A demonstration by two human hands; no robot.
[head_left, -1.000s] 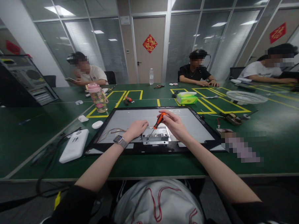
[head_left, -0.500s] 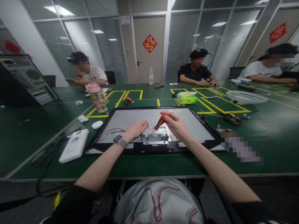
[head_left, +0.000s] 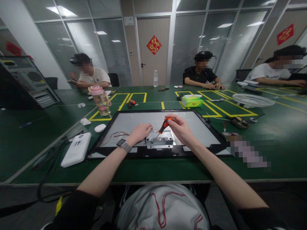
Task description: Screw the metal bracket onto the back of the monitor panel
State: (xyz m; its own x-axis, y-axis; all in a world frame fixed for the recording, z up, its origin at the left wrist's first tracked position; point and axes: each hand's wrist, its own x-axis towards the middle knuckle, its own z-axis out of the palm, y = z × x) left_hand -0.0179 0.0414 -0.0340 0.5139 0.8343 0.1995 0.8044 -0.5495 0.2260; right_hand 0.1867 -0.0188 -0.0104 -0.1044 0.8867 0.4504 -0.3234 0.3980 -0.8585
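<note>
A monitor panel lies face down on the green table, its grey metal back up inside a black frame. Near its front edge sits a small metal bracket. My right hand is closed round an orange-handled screwdriver, whose tip points down at the bracket's left part. My left hand, with a watch on the wrist, rests on the panel just left of the bracket, fingers loosely curled against the surface. Thin wires run across the panel left of that hand.
A white box and dark cables lie left of the panel, with a white mouse and a pink-lidded bottle behind. A green tissue pack, a white fan grille and small parts lie right. An open computer case stands far left. Three people sit across the table.
The screwdriver handle has shifted very slightly in my right hand; both hands stay where they were on the panel.
</note>
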